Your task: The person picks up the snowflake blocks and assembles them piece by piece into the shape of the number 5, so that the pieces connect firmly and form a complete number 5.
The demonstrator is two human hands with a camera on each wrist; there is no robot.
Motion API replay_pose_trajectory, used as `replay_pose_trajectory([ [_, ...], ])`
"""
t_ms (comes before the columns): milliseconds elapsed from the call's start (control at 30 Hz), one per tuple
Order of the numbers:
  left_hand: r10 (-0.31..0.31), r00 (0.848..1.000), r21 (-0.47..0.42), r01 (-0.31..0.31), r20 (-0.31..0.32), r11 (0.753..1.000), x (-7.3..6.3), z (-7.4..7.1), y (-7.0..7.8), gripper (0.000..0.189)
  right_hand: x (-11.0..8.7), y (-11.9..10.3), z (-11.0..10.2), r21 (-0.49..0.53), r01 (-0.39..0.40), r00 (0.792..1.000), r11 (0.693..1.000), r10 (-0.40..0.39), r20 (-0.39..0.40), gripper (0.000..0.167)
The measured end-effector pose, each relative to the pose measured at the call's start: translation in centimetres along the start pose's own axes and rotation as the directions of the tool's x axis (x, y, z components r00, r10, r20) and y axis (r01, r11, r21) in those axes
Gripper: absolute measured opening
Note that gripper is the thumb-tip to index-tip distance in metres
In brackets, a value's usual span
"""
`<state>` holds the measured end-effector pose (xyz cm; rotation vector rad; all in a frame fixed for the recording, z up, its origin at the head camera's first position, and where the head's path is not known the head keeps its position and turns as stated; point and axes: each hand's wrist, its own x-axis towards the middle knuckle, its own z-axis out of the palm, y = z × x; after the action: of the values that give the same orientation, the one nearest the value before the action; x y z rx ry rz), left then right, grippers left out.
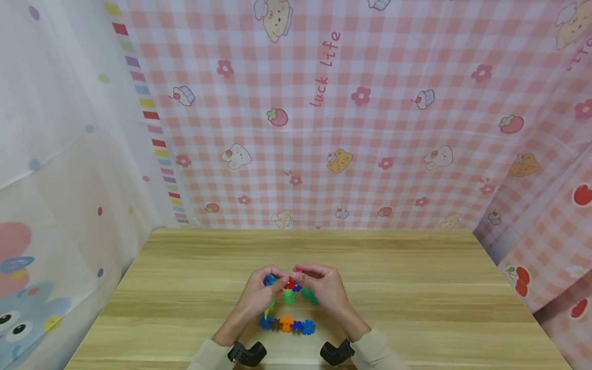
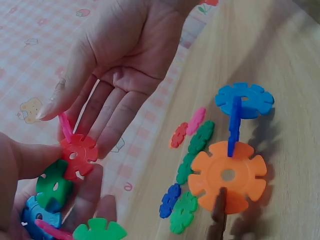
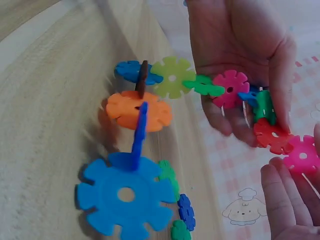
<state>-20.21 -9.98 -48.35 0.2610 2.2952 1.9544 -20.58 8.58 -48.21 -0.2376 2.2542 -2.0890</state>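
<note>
My left hand (image 1: 261,293) pinches a red notched plastic disc (image 2: 80,155) between thumb and fingers. From it a chain of interlocked discs runs through a green disc (image 2: 54,186), a blue disc (image 2: 40,217), a pink disc (image 3: 231,89) and a yellow-green disc (image 3: 172,77). On the table the chain turns and continues with an orange disc (image 2: 215,175) and a blue end disc (image 3: 125,195). My right hand (image 1: 328,290) holds another pink disc (image 3: 302,155) at the red one's edge, its remaining fingers extended.
Loose discs lie on the wooden table (image 1: 393,277) beyond the chain, among them light green (image 2: 184,212), dark blue (image 2: 170,201), dark green (image 2: 202,137) and pink (image 2: 196,121) ones. A checked cloth (image 1: 324,128) hangs behind the table's far edge.
</note>
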Motion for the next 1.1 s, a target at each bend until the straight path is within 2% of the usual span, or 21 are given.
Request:
replay_pose_trajectory([
  [233, -0.002, 0.999, -0.028, 0.0, -0.038, 1.0, 0.0, 0.3, 0.1, 0.014, -0.2, 0.1, 0.2, 0.061, -0.013, 1.0, 0.998, 0.014, -0.025, 0.038],
  [433, -0.001, 0.998, -0.048, -0.002, -0.07, 0.999, 0.0, 0.6, 0.5, 0.012, -0.3, 0.0, 0.3, 0.037, -0.003, 0.999, 0.999, 0.005, -0.053, 0.033],
  [633, 0.008, 0.998, -0.018, -0.01, -0.07, 1.0, 0.1, 0.7, 0.4, 0.012, -0.4, 0.2, 0.3, 0.003, 0.002, 0.998, 1.0, -0.002, -0.055, 0.031],
  [733, 0.004, 0.999, 0.01, -0.004, -0.05, 1.0, 0.2, 0.4, 0.4, 0.012, -0.4, 0.3, 0.3, 0.02, -0.007, 0.999, 1.0, 0.008, -0.047, 0.031],
  [867, -0.024, 1.0, 0.036, 0.023, 0.007, 0.999, 0.3, -0.2, 0.6, 0.016, -0.5, 0.3, 0.3, 0.042, -0.009, 0.999, 0.999, 0.011, -0.033, 0.036],
  [1100, -0.051, 0.994, 0.049, 0.046, 0.098, 0.998, 0.3, -1.4, 0.7, 0.025, -0.4, 0.4, 0.2, 0.083, -0.001, 1.0, 0.997, 0.0, 0.004, 0.043],
])
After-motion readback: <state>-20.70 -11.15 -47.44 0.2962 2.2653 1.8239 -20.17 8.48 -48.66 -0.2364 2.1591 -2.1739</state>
